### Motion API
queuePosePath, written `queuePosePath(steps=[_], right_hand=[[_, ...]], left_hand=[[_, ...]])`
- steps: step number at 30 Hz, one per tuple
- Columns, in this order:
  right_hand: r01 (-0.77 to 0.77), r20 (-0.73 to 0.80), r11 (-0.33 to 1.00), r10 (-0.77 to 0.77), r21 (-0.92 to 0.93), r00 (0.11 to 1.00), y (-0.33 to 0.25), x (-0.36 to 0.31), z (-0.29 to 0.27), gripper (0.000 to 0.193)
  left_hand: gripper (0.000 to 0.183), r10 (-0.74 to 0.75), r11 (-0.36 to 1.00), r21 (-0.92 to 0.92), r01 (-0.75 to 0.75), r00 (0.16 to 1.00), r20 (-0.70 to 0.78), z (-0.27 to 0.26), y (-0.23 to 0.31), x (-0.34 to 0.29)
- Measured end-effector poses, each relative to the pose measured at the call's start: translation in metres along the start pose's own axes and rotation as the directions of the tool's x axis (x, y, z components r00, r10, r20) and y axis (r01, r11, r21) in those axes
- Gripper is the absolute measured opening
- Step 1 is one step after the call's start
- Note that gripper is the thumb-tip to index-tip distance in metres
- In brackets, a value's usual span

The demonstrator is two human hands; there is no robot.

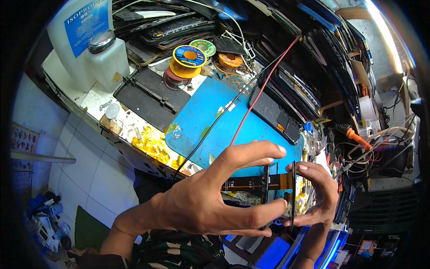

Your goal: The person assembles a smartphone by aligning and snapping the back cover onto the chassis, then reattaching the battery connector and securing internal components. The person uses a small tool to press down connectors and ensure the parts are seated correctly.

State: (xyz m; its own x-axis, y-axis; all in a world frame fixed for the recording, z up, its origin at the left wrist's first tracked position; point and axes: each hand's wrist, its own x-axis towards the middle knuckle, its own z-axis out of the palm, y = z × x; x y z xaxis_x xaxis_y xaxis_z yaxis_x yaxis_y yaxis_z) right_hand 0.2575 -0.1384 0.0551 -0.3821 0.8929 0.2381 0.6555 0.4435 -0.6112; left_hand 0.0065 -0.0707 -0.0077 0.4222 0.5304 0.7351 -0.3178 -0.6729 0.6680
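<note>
Above the near edge of the bench, my left hand [201, 193] curls round a thin dark panel [265, 186], seen nearly edge-on. My right hand [323, 195] pinches a second thin dark panel [293, 195] by its upper and lower edges, also edge-on. A brown flex ribbon [281, 181] spans the gap between the two panels. To the left of the first panel, a dark printed flex cable [242, 183] shows between my left fingers. The panels stand upright, roughly parallel and a little apart; their faces are mostly hidden.
A blue work mat [197, 116] covers the bench, with a black phone-shaped part [275, 114] on it. A red test lead [264, 85] and a black lead [215, 123] cross it. Wire spools [189, 56], a white pump bottle [107, 60] and stacked phone parts [174, 31] stand behind.
</note>
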Motion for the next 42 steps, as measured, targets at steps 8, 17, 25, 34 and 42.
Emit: queuePosePath(steps=[8, 17, 25, 34, 42], right_hand=[[0.005, -0.026, 0.999, -0.004, 0.051, 1.000, -0.001, 0.000, 0.001, 0.087], [0.017, -0.034, 0.995, -0.013, 0.100, 0.999, -0.001, 0.003, 0.002, 0.086], [-0.013, -0.032, 0.998, 0.015, 0.059, 0.999, -0.006, 0.004, 0.003, 0.085], [0.009, -0.061, 0.998, -0.005, 0.062, 0.998, 0.003, 0.000, 0.003, 0.084], [0.079, -0.070, 0.996, -0.082, -0.042, 0.994, 0.004, 0.001, 0.010, 0.082]], left_hand=[[0.045, -0.001, 0.998, 0.056, -0.001, 0.999, 0.041, -0.001, 0.002, 0.001], [0.041, -0.016, 0.994, 0.111, 0.009, 0.998, 0.063, -0.001, 0.002, 0.001], [0.038, -0.028, 0.996, 0.089, 0.023, 0.998, 0.062, -0.002, 0.002, 0.004], [0.079, -0.033, 0.999, -0.013, 0.032, 0.999, -0.035, 0.003, -0.008, 0.001], [0.110, -0.041, 0.995, -0.098, 0.033, 0.995, -0.088, 0.006, -0.014, -0.005]])
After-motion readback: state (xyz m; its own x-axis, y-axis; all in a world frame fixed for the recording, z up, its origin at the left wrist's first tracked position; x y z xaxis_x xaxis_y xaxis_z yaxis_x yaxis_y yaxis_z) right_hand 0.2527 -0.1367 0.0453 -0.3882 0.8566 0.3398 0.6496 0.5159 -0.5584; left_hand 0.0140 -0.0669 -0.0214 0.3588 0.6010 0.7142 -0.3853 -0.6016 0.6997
